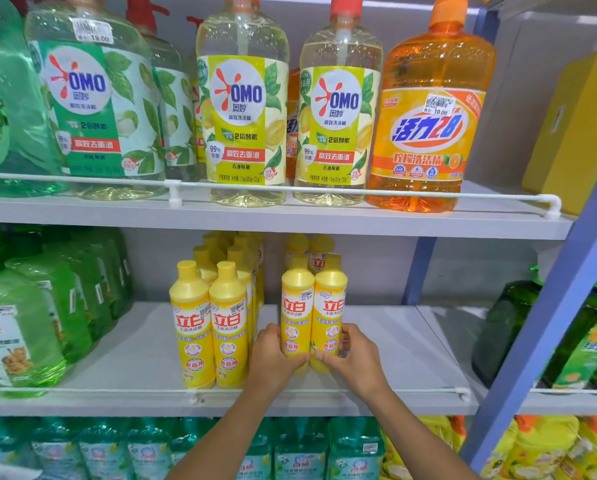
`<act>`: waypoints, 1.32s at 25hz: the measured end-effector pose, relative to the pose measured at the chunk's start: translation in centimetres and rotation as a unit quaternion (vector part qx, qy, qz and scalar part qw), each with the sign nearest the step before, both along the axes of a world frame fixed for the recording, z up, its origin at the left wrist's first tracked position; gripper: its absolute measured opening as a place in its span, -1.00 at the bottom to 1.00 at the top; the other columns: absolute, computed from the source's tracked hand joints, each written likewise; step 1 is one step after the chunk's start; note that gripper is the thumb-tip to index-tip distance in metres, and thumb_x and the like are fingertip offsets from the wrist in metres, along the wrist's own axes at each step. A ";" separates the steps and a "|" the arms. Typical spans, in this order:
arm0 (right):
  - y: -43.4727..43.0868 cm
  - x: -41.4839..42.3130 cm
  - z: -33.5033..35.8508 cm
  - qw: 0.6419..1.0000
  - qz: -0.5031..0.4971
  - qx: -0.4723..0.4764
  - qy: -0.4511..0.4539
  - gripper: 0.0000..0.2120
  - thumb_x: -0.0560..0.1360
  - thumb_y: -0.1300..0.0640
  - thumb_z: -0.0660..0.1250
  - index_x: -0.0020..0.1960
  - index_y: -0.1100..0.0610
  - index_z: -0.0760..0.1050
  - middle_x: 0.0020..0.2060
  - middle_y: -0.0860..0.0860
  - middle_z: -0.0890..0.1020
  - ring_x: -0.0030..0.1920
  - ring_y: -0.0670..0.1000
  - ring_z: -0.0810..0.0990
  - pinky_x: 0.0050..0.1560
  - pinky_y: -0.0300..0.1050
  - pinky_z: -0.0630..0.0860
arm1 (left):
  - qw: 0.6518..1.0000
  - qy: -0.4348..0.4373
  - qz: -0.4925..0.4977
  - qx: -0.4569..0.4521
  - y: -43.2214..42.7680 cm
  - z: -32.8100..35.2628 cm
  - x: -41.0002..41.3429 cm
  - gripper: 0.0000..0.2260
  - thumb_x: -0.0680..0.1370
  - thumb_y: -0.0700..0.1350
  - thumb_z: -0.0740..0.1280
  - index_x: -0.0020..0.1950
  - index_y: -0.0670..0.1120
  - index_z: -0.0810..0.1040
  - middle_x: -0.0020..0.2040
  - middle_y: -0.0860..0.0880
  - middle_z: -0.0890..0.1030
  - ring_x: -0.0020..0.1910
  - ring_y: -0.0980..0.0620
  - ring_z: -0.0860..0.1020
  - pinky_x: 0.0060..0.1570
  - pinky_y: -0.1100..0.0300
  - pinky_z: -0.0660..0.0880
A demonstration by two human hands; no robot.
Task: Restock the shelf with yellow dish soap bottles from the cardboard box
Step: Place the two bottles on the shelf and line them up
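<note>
Positions are given relative to the middle shelf (134, 358). Near the centre of this shelf, the left yellow bottle (297, 306) and the right yellow bottle (330, 306) stood upright, side by side and touching, with labels facing forward. The left hand (273, 355) was wrapped round the lower part of the left yellow bottle, thumb across its front. The right hand (356, 358) gripped the lower part of the right yellow bottle in the same manner. Both bases sat at shelf level but were partly hidden by the fingers, so contact with the shelf surface could not be confirmed. Directly behind this pair on the middle shelf stood further yellow bottles (321, 251). Just left of the pair, a double row of yellow bottles (191, 323) ran from the shelf front toward the back. Its 2 front bottles stood close behind the wire rail (325, 391) along the shelf's front edge. Green bottles (20, 323) occupied the left end of the middle shelf. Past its right end, behind the blue upright (557, 306), stood dark green bottles (505, 323). Above the middle shelf, the upper shelf (255, 216) carried 2 pale yellow pump bottles (241, 109), 1 orange pump bottle (428, 116) and green-labelled pump bottles (92, 98). Below the middle shelf stood teal bottles (300, 452).
</note>
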State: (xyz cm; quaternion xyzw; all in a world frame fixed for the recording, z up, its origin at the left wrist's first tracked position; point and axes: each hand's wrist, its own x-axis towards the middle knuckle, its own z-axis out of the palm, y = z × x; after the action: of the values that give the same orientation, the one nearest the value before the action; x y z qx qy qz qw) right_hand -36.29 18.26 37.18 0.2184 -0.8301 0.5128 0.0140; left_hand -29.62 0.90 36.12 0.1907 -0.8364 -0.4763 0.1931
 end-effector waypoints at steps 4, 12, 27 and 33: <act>-0.8 -2.1 -0.7 0.999 -0.011 0.044 0.010 -0.48 0.30 -0.15 0.62 0.13 -0.07 0.47 0.04 -0.07 0.65 0.02 -0.09 0.63 0.03 -0.16 0.62 | 1.000 -0.004 0.023 0.002 0.0 -0.1 -1.7 -0.45 0.24 0.14 0.63 0.09 -0.04 0.51 0.00 0.01 0.65 -0.05 0.03 0.63 -0.04 0.03 0.65; -0.9 -4.1 -0.8 0.999 0.021 0.039 -0.021 -0.53 0.35 -0.04 0.62 0.17 -0.04 0.51 0.05 -0.09 0.66 -0.02 -0.15 0.64 -0.07 -0.40 0.56 | 0.999 -0.035 -0.009 -0.009 -1.5 -1.0 -3.1 -0.54 0.32 -0.07 0.62 0.12 -0.01 0.50 0.05 0.04 0.67 -0.02 0.10 0.64 0.04 0.08 0.65; -3.5 -8.9 -0.7 0.996 0.009 -0.036 -0.079 -0.56 0.31 0.17 0.65 0.10 0.07 0.54 -0.11 -0.18 0.68 -0.20 -0.33 0.65 -0.23 -0.46 0.52 | 0.993 0.057 0.092 0.047 -1.6 -1.7 -8.5 -0.59 0.33 -0.07 0.63 0.09 0.07 0.55 0.01 0.04 0.70 -0.06 0.08 0.66 0.01 0.11 0.64; -3.9 -9.9 -0.8 0.996 0.010 -0.038 -0.079 -0.56 0.31 0.23 0.65 0.09 0.05 0.53 -0.14 -0.19 0.67 -0.22 -0.36 0.64 -0.24 -0.48 0.51 | 0.993 0.059 0.092 0.050 -1.9 -1.8 -9.1 -0.62 0.35 -0.01 0.63 0.03 0.15 0.52 -0.07 0.14 0.65 -0.07 0.13 0.66 0.00 0.07 0.66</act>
State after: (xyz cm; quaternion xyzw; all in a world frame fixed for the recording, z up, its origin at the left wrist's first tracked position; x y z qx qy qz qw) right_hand -46.19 14.37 36.36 0.1850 -0.8061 0.5600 -0.0486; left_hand -38.68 -1.00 34.36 0.2480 -0.7771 -0.5085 0.2757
